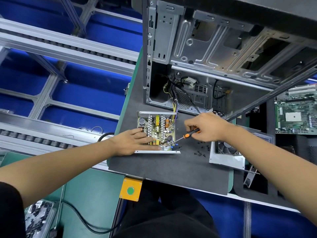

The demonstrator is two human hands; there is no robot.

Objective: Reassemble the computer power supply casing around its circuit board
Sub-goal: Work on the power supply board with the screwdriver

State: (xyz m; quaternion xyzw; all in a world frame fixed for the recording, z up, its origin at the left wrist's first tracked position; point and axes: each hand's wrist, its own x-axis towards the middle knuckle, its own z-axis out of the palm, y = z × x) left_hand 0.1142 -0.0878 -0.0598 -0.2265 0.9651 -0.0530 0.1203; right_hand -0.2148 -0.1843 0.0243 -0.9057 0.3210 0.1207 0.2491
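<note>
- Sitting open-topped on the dark grey mat (pixel 171 167), just in front of the gutted computer tower (pixel 223 48): the power supply's lower casing (pixel 157 152) with the circuit board (pixel 157 129) already seated inside.
- Pressing flat on the board's near left side: the left hand (pixel 135 141), fingers straight, steadying it.
- Gripping an orange-and-black screwdriver (pixel 188 133): the right hand (pixel 205 127), fingers curled round the handle, tip angled down at the board's near right corner.
- Judging by that, fastening the board to the shell; roughly the middle of the job.
- Waiting off to the right, well apart: the cover half with its fan (pixel 226 153), not yet fitted.
- Lying scattered between the two halves: loose black screws (pixel 200 152), some presumably for closing the cover.
- Showing no readable brand, label or writing anywhere; print on the components too small to tell.
</note>
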